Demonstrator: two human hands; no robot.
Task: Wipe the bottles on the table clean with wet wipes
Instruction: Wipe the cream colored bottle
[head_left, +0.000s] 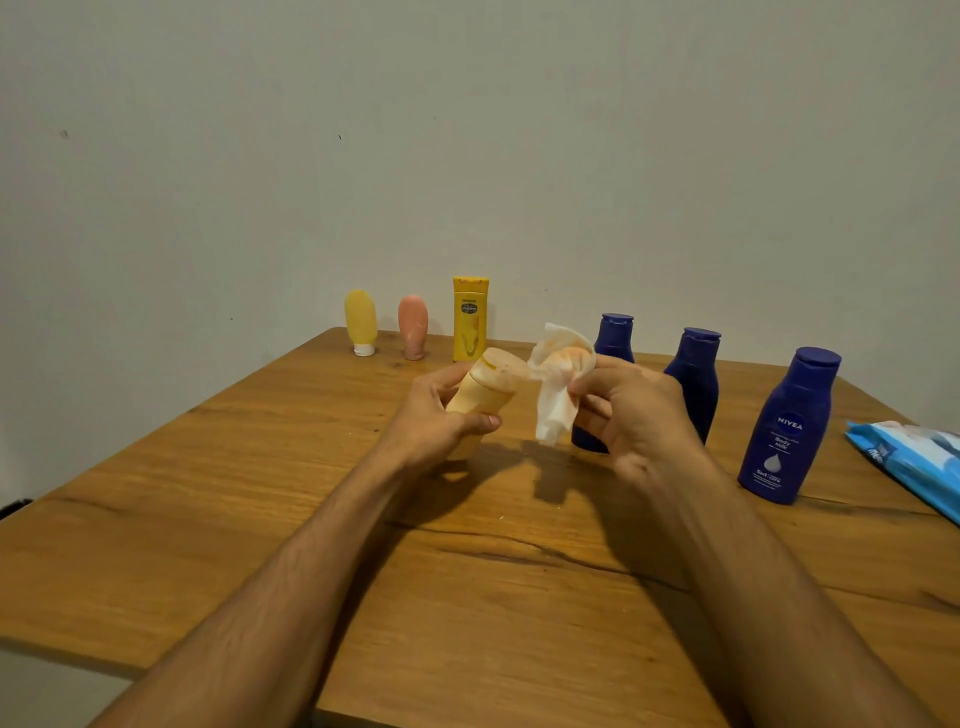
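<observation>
My left hand (441, 415) grips a pale yellow bottle (485, 387), tilted with its flat end up and to the right, above the wooden table (260, 519). That end carries orange specks. My right hand (631, 410) pinches a white wet wipe (558, 379) stained orange, held just right of the bottle's end. Three dark blue bottles stand upright on the right: one (614, 338) partly hidden behind my right hand, one (696, 379) further right, and a Nivea one (787, 426) nearest.
Along the table's far edge by the wall stand a small yellow tube (360, 322), a pink tube (413, 327) and a tall yellow lotion bottle (469, 318). A blue pack of wet wipes (914, 462) lies at the right edge.
</observation>
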